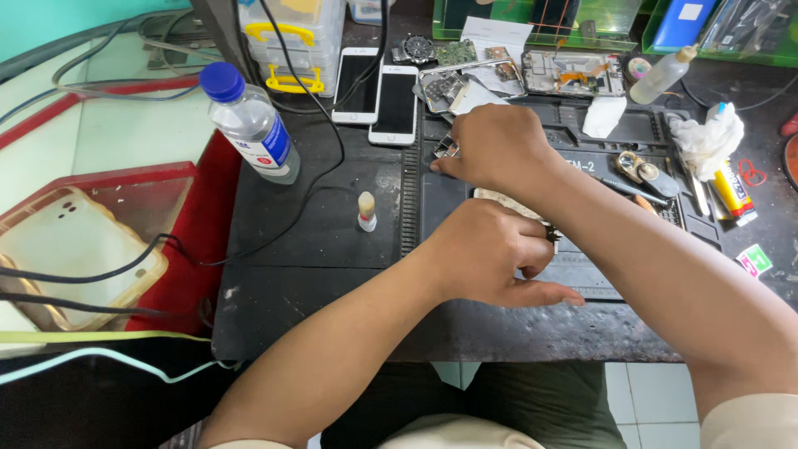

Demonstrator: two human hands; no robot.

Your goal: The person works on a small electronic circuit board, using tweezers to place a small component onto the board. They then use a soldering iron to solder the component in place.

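Observation:
My right hand (497, 148) reaches across the black work mat (332, 249) and pinches a small metal part (445, 150) at its fingertips. My left hand (490, 254) rests on the mat just in front of it, fingers curled, with the tip of a small metal tool (553, 235) showing between them. A pale flat piece (499, 199) lies between the two hands, mostly hidden by them.
A water bottle (251, 125) stands at the left, with a small glue vial (366, 210) nearer. Two white phones (396, 104) and opened phone frames (573, 73) lie at the back. A squeeze bottle (662, 75), white cloth (706, 137), yellow tube (733, 189) and clear case (75, 249) surround.

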